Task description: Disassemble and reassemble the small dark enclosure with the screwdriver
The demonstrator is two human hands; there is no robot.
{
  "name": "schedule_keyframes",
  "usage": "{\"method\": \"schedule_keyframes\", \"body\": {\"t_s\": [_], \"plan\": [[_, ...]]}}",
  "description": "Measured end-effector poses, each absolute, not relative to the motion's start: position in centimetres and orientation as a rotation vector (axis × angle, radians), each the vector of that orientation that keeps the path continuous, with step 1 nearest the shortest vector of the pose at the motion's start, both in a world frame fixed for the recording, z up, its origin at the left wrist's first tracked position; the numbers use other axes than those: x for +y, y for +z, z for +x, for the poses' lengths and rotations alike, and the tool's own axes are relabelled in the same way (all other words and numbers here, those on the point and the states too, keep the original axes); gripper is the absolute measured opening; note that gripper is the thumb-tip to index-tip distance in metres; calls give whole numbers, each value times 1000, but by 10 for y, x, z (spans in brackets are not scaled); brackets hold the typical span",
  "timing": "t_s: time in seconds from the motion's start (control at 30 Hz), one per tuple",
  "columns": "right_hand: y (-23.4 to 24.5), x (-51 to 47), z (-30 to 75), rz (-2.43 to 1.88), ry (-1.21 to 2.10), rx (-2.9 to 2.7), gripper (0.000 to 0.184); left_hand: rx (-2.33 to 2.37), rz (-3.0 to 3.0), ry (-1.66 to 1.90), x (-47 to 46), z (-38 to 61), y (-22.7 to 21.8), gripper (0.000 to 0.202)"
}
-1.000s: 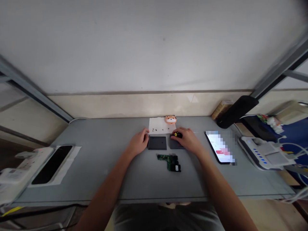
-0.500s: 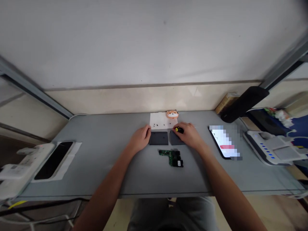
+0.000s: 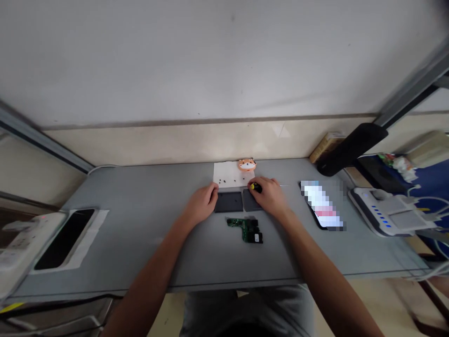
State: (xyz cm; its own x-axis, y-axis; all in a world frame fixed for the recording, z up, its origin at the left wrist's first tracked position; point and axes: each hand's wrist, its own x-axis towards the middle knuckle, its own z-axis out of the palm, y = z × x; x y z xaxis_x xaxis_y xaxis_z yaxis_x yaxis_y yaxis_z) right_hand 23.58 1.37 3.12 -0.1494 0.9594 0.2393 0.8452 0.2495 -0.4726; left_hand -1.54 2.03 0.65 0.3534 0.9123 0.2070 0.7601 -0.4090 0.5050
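Observation:
My left hand point(image 3: 202, 202) lies with curled fingers closed at the left edge of a flat dark rectangular panel point(image 3: 228, 202). A second dark panel point(image 3: 250, 202) sits just right of it, a narrow gap between them, its right part hidden under my right hand point(image 3: 271, 195). That hand is wrapped round a screwdriver point(image 3: 257, 187) with a yellow and black handle; its thin shaft sticks out to the right. Nearer to me lies a green circuit board point(image 3: 247, 229) with black parts. Behind the panels, several tiny dark screws point(image 3: 224, 181) rest on a white paper point(image 3: 224, 169).
An orange animal-faced case point(image 3: 247, 164) sits on the paper's far right corner. On the right are a lit phone point(image 3: 322, 203), a power strip point(image 3: 382, 213), a black cylinder point(image 3: 352, 149) and a book point(image 3: 324, 146). Another phone point(image 3: 65, 238) lies at left beside a white power strip point(image 3: 30, 243).
The camera view has shifted slightly, so the desk's things appear a little further left. Both hands keep nearly the same places by the panels, and the screwdriver stays in my right hand.

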Motion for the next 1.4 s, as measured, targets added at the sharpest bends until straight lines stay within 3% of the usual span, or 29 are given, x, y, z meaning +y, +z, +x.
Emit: {"method": "schedule_keyframes", "body": {"t_s": [0.7,0.83,1.0,1.17,1.4], "plan": [[40,14,239,-1649,171,-2073,16,1538,2228,610,17,-12,15,14],[59,-11,240,-1506,12,-2025,17,1534,2215,614,18,-15,16,19],[59,-68,241,-1342,14,-2399,10,1597,2179,615,20,-22,18,24],[49,-94,237,-1448,115,-2647,38,1608,2229,528,20,-29,27,18],[89,-38,232,-1346,332,-2599,35,1540,2255,385,14,-26,36,14]]}}
